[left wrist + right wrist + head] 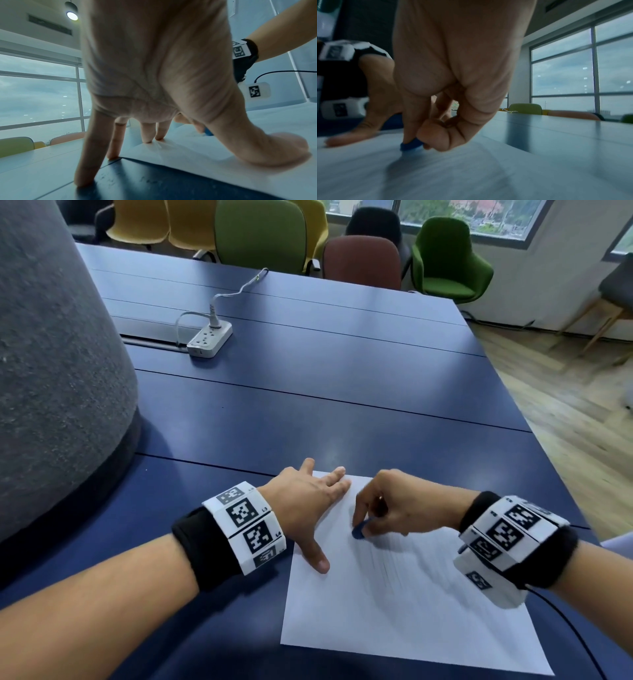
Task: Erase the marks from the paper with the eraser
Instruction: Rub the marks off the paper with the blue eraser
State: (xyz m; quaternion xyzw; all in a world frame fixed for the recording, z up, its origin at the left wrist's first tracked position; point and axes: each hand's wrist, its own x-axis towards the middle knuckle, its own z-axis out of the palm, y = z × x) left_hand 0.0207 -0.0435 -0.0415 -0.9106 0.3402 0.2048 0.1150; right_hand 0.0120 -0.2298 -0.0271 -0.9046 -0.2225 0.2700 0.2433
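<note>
A white sheet of paper (394,621) lies on the blue table near its front edge, with faint grey pencil strokes (390,566) across its middle. My right hand (387,508) pinches a small blue eraser (359,531) and presses it onto the sheet's upper part. The same eraser (411,145) shows under the right fingertips, and as a blue spot (208,132) behind the left thumb. My left hand (308,501) lies spread with straight fingers; its thumb and two fingers press the paper's (197,155) left edge, the other fingers rest on the table.
A white power strip (209,338) with a plugged cable sits far back left on the table (308,412). A large grey felt-covered object (58,364) stands at the left. Coloured chairs (448,258) line the far edge. The table's right edge (534,440) drops to a wooden floor.
</note>
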